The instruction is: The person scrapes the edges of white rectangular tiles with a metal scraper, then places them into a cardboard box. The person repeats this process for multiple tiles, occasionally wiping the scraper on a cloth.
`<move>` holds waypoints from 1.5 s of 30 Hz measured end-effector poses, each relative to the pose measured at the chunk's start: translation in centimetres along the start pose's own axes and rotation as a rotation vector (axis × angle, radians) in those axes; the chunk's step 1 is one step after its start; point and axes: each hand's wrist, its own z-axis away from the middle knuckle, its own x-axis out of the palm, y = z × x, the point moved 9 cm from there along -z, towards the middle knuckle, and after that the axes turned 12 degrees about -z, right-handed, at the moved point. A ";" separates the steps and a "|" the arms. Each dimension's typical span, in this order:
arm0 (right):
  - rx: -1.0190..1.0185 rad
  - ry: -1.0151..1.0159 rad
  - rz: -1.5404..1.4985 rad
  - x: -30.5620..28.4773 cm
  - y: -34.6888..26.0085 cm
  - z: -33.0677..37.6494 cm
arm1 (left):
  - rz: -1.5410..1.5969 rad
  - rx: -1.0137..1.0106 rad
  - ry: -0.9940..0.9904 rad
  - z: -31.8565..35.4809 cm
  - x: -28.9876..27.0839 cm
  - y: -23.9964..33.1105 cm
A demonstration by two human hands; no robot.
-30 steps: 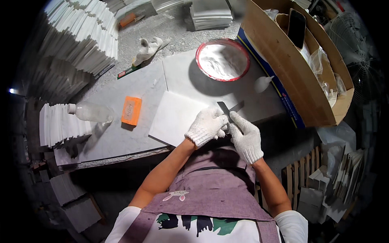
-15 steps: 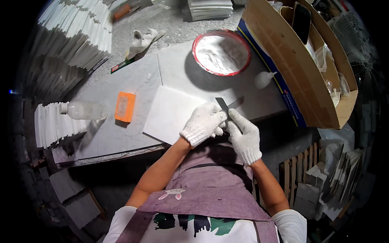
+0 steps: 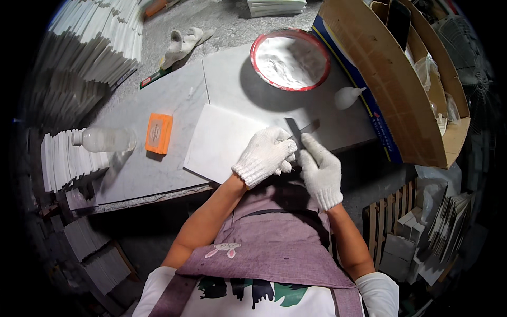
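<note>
Both of my hands wear white knitted gloves and meet close to my body, at the table's front edge. In my right hand [image 3: 321, 174] is a flat, dark grey scraper blade [image 3: 292, 128], its square end pointing away from me and slightly left. My left hand [image 3: 265, 157] is closed just left of the blade, fingertips near it; whatever it grips is hidden. Under and beyond the left hand lies a square white tile [image 3: 217, 138]. Farther off stands a red-rimmed bowl [image 3: 290, 59] of white paste.
An orange block [image 3: 159, 133] and a clear bottle [image 3: 108, 140] are at left, near stacked white tiles [image 3: 68, 161]. A white squeeze bulb [image 3: 348, 98] sits beside a large cardboard box [image 3: 391, 79] at right. A crumpled glove [image 3: 182, 47] lies at the back.
The whole view has shifted slightly, with the table things a little higher in it. My right hand has moved slightly right and down; both hands keep about the same pose.
</note>
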 end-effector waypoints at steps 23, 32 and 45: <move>0.122 0.162 -0.293 -3.9 -1.5 0.7 | -0.895 0.630 0.671 4.3 0.3 4.1; 0.123 -0.057 -0.084 -1.5 0.2 1.8 | -1.114 0.865 0.732 4.7 1.2 3.1; 0.011 -0.029 -0.025 -1.3 -0.5 2.0 | -1.078 0.816 0.721 4.3 0.8 3.2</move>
